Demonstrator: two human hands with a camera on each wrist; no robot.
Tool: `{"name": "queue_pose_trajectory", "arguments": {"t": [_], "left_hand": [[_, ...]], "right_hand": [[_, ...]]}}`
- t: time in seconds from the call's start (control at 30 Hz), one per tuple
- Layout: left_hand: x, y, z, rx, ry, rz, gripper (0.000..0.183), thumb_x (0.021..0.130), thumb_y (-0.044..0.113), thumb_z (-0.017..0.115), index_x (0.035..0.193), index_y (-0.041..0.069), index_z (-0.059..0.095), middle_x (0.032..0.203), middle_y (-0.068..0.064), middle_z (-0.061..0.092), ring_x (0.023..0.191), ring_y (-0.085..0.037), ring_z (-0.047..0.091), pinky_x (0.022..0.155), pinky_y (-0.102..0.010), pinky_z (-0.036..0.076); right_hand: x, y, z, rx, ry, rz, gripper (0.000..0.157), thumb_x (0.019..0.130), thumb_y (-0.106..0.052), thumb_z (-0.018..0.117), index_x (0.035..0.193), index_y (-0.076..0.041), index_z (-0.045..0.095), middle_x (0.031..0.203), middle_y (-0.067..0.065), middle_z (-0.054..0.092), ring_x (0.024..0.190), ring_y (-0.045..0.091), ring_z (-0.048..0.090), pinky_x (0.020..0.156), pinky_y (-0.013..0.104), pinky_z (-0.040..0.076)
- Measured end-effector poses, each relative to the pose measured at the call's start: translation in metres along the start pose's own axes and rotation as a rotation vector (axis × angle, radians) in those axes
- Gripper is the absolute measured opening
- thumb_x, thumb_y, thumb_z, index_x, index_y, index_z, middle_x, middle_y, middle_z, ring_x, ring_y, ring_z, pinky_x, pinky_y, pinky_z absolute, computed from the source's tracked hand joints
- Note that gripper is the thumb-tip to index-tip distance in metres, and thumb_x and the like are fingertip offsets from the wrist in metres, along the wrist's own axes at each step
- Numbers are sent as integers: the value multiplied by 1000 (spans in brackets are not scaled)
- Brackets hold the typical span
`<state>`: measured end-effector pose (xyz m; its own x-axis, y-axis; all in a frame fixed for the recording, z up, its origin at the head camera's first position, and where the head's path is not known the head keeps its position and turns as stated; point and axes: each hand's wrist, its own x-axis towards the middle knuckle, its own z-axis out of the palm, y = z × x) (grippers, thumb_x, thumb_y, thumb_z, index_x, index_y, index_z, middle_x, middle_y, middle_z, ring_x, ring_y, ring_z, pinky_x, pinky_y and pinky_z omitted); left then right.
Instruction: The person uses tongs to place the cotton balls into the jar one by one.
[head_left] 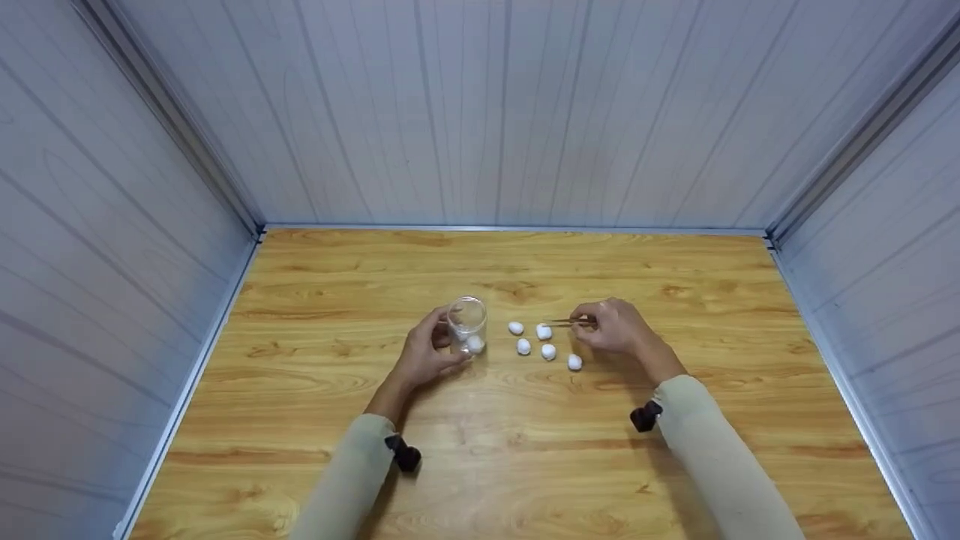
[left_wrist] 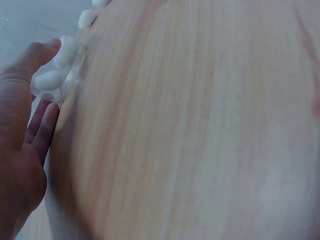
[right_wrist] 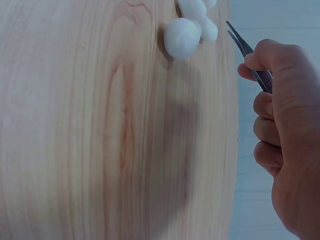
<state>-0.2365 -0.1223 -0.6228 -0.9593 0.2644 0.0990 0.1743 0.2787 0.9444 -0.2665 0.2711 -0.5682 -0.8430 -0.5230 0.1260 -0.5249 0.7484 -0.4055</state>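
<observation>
A clear glass cup stands upright on the table, with white cotton balls inside it. My left hand grips the cup from its left side, thumb in front and fingers behind. Between the fingertips of my right hand are metal tweezers, pointing left. Their tips are slightly parted, and the right wrist view shows nothing between them. In the head view the tips overlap the top of a cotton ball; whether they touch it I cannot tell. Several loose cotton balls lie between the two hands.
The wood-grain table is bounded by a pale panel wall at the back and by panels at left and right. A small black device sits on the left sleeve, and another black device on the right.
</observation>
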Motion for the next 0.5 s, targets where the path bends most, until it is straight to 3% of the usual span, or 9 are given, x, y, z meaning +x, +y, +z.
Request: {"name": "queue_pose_trajectory", "arguments": {"t": [0.13, 0.5], "left_hand": [[0, 1, 0, -3, 0, 11, 83, 86, 0, 96, 158, 3, 55, 134, -28, 73, 125, -41, 76, 107, -42, 67], [-1, 0, 0, -23, -2, 6, 82, 86, 0, 96, 158, 3, 55, 137, -28, 72, 126, -41, 76, 106, -36, 67]], "right_hand": [[-1, 0, 1, 3, -12, 6, 21, 100, -21, 72, 110, -7, 84, 88, 12, 84, 66, 13, 64, 63, 41, 57], [-3, 0, 9, 23, -45, 34, 22, 103, -20, 74, 114, -5, 85, 101, 14, 87, 82, 27, 80, 76, 52, 67]]}}
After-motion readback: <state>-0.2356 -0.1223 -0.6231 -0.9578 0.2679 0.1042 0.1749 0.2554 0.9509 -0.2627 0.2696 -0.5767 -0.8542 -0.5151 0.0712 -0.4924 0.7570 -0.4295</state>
